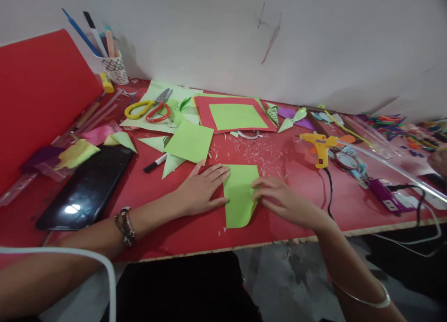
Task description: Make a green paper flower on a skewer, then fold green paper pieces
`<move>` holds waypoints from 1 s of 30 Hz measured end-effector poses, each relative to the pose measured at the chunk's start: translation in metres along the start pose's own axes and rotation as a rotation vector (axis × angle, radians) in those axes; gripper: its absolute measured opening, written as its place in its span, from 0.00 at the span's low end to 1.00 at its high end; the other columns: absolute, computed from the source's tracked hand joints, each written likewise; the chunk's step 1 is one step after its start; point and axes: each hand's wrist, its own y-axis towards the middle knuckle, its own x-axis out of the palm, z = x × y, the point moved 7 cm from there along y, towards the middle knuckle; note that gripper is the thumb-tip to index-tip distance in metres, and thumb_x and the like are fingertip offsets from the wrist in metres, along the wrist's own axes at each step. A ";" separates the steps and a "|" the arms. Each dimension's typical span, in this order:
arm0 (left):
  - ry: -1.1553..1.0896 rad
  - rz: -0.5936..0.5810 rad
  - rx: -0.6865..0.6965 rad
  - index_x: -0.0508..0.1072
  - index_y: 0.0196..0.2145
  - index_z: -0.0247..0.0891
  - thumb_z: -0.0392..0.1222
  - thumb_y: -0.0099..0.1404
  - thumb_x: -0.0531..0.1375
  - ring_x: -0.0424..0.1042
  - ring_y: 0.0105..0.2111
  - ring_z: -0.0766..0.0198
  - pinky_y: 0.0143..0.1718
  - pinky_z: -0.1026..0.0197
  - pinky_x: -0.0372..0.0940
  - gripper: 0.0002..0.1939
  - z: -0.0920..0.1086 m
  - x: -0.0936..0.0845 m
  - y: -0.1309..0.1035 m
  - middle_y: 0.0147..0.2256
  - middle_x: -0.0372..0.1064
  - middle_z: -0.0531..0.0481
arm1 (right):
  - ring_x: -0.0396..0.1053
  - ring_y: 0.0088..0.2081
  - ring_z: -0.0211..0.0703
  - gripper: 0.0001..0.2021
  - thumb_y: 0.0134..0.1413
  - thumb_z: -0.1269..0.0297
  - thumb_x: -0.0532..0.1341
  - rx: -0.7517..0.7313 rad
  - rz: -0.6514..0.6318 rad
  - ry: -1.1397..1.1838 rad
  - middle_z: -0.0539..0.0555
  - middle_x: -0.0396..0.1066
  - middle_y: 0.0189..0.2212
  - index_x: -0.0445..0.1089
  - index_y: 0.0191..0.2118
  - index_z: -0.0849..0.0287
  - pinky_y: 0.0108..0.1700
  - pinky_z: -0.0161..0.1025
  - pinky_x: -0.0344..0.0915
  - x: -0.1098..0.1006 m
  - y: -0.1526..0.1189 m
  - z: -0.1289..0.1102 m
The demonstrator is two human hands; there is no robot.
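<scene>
A light green sheet of paper (240,191) lies on the red table in front of me, its lower right corner curling up. My left hand (204,187) rests flat, fingers stretched, with the fingertips at the paper's left edge. At the right edge, the bent fingers of my right hand (275,196) grip the paper where it lifts; the thumb side is partly hidden. Just beyond my left hand is a square green sheet (190,141), lying over cut pale green pieces. A black-capped marker (155,163) lies close to it.
Yellow-and-red-handled scissors (150,110) lie on pale paper at the back. A yellow glue gun (320,147) with a black cord stands at right, near a purple power strip (393,196). A black tablet-like device (91,187) lies at left, below a pen cup (114,68).
</scene>
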 end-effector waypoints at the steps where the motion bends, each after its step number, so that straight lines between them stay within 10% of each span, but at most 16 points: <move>1: 0.004 -0.004 -0.002 0.45 0.60 0.38 0.60 0.62 0.40 0.41 0.60 0.59 0.58 0.51 0.25 0.33 -0.001 0.001 0.001 0.60 0.43 0.46 | 0.59 0.46 0.41 0.09 0.56 0.66 0.50 -0.019 -0.014 0.052 0.54 0.61 0.43 0.67 0.36 0.56 0.49 0.42 0.56 0.002 0.001 0.002; 15: 0.001 0.009 -0.047 0.44 0.60 0.36 0.60 0.63 0.36 0.41 0.60 0.59 0.58 0.50 0.28 0.34 -0.004 0.001 0.004 0.60 0.42 0.46 | 0.60 0.31 0.39 0.12 0.56 0.59 0.51 -0.068 0.122 -0.167 0.53 0.64 0.27 0.62 0.28 0.61 0.34 0.35 0.54 0.018 0.058 -0.001; 30: 0.003 0.019 -0.052 0.43 0.60 0.32 0.69 0.54 0.40 0.39 0.60 0.56 0.58 0.51 0.22 0.46 -0.004 0.006 0.005 0.61 0.40 0.44 | 0.57 0.26 0.37 0.11 0.54 0.63 0.50 -0.055 0.296 -0.190 0.51 0.60 0.22 0.59 0.23 0.60 0.29 0.34 0.51 0.020 0.060 0.006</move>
